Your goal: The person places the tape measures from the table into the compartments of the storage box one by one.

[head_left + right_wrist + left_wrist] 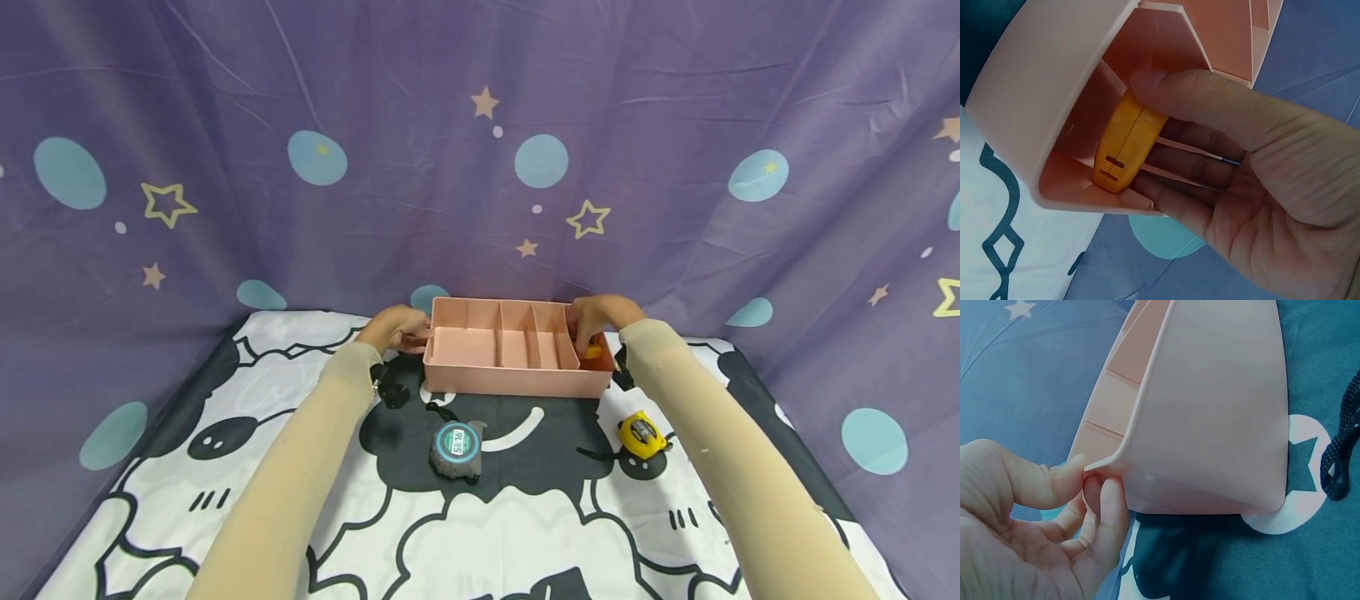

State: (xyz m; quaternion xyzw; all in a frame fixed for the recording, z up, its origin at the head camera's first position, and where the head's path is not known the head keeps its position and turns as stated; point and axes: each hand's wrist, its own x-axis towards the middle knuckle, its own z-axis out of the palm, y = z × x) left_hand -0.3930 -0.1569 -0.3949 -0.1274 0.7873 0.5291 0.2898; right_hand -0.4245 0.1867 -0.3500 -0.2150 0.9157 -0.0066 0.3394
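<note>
A pink divided storage box [517, 382] stands at the back of the cloth-covered table. At its left end, my left hand [399, 328] pinches the rim between thumb and fingers; the left wrist view shows the thumb above the rim [1100, 467] and the fingers below it. My right hand [603, 317] reaches into the right end compartment. There it holds an orange tape measure [1127, 144] by its case, thumb on one side and fingers on the other. The case's narrow edge, with a seam and two slots, faces the right wrist camera; its front is hidden.
A grey and teal tape measure [457, 448] lies in front of the box. To the right, near my right forearm, lies a yellow tape measure [642, 435] with a black strap. A purple patterned curtain [480, 167] hangs right behind the box.
</note>
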